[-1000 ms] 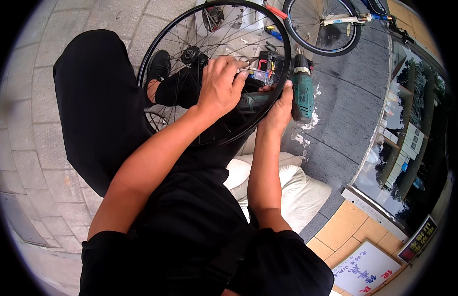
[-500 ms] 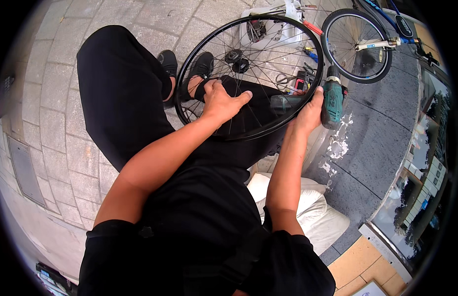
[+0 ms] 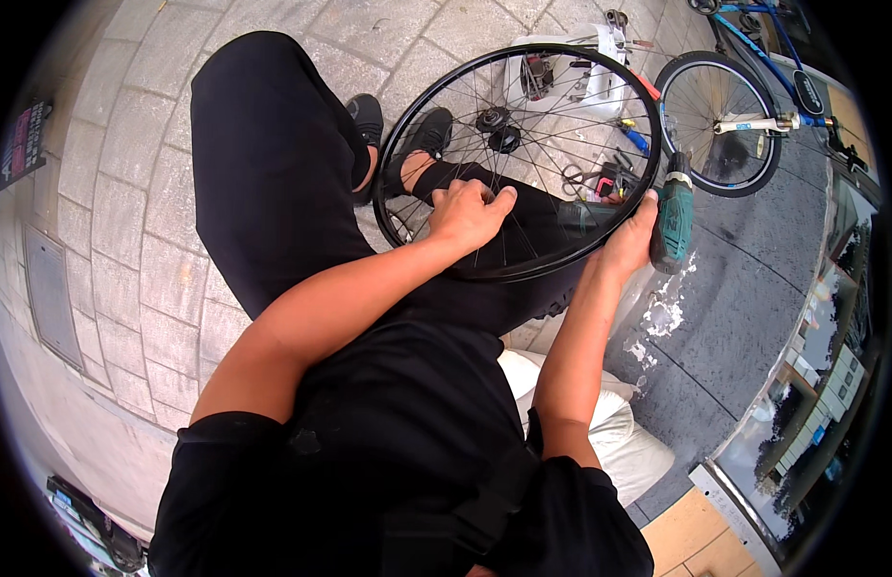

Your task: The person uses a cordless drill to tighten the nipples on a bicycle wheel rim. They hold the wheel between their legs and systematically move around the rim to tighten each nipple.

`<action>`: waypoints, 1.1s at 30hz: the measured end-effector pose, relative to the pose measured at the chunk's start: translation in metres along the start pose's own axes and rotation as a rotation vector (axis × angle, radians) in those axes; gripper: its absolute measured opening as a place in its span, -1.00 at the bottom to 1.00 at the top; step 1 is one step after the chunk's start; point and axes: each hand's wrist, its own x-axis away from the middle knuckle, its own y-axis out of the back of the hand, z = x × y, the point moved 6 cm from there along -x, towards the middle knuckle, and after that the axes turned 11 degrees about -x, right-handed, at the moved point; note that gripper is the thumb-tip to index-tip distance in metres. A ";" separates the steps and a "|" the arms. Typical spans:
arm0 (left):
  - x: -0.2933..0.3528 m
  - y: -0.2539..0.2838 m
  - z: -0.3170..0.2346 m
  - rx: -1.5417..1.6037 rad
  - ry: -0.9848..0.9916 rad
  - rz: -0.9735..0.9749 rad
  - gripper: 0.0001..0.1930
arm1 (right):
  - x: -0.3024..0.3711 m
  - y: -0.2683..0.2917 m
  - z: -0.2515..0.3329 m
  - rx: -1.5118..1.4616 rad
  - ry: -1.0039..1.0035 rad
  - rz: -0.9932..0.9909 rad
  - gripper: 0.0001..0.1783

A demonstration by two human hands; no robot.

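A person in a black shirt (image 3: 407,413) sits bent over a bare wheel (image 3: 504,140), which tilts above the legs (image 3: 263,163). The right hand (image 3: 627,240) is closed on the rim, thumb on top; whether its hidden fingers also hold the green drill (image 3: 673,226) just beside it cannot be told. The left hand (image 3: 471,213) sits at the spokes, fingers bent and thumb apart; whether it grips one is unclear. Beyond lie a blue-and-yellow tool (image 3: 634,137) and a white container (image 3: 604,91), with a bike (image 3: 749,126) at upper right.
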 end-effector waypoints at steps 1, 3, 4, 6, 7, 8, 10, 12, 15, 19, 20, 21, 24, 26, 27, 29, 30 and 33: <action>0.003 -0.001 -0.001 0.011 -0.002 0.015 -0.27 | -0.001 0.000 -0.001 0.009 -0.021 -0.012 -0.64; 0.005 -0.001 -0.001 0.026 -0.008 0.042 -0.24 | -0.003 0.002 -0.001 0.028 0.027 0.009 -0.63; 0.004 -0.001 -0.002 0.029 -0.011 0.055 -0.23 | -0.004 0.004 -0.001 0.037 0.052 0.020 -0.62; 0.001 -0.002 -0.001 0.020 -0.016 0.090 -0.27 | -0.010 0.006 -0.005 0.024 0.049 0.015 -0.62; -0.002 -0.004 0.000 0.033 -0.015 0.111 -0.28 | -0.012 0.007 -0.006 0.018 0.048 0.013 -0.62; -0.004 -0.006 0.001 0.045 -0.014 0.132 -0.29 | -0.013 0.009 -0.007 0.026 0.049 0.008 -0.62; -0.006 -0.008 0.002 0.058 -0.014 0.156 -0.30 | -0.017 0.011 -0.008 0.029 0.053 0.012 -0.62; -0.007 -0.009 0.002 0.062 -0.010 0.159 -0.31 | -0.017 0.009 -0.007 0.036 0.059 0.018 -0.63; -0.002 -0.004 0.001 0.109 -0.021 0.003 -0.32 | -0.014 0.004 -0.004 0.046 0.064 0.028 -0.63; -0.004 -0.004 0.001 0.119 0.002 0.072 -0.36 | -0.015 0.007 -0.006 0.054 0.058 0.027 -0.61; -0.005 -0.005 0.002 0.128 0.009 0.101 -0.38 | -0.016 0.009 -0.007 0.057 0.059 0.024 -0.61; -0.006 -0.006 0.002 0.136 0.016 0.129 -0.40 | -0.016 0.008 -0.007 0.052 0.058 0.024 -0.60; -0.008 -0.009 0.002 0.124 0.024 0.119 -0.42 | -0.014 0.007 -0.006 0.047 0.057 0.026 -0.60; -0.009 -0.010 0.004 0.126 0.011 0.089 -0.43 | -0.011 0.006 -0.005 0.055 0.058 0.030 -0.60; -0.009 -0.010 0.000 0.130 -0.004 0.080 -0.43 | -0.010 0.005 -0.003 0.045 0.057 0.028 -0.61; -0.011 -0.010 0.003 0.122 0.011 0.103 -0.43 | -0.004 0.000 -0.001 0.024 0.054 0.023 -0.61; -0.009 -0.008 0.003 0.123 0.028 0.100 -0.43 | -0.004 -0.002 -0.002 0.016 0.039 0.023 -0.62; -0.010 -0.006 0.001 0.111 -0.015 0.026 -0.40 | 0.006 -0.009 0.004 0.019 -0.045 -0.005 -0.65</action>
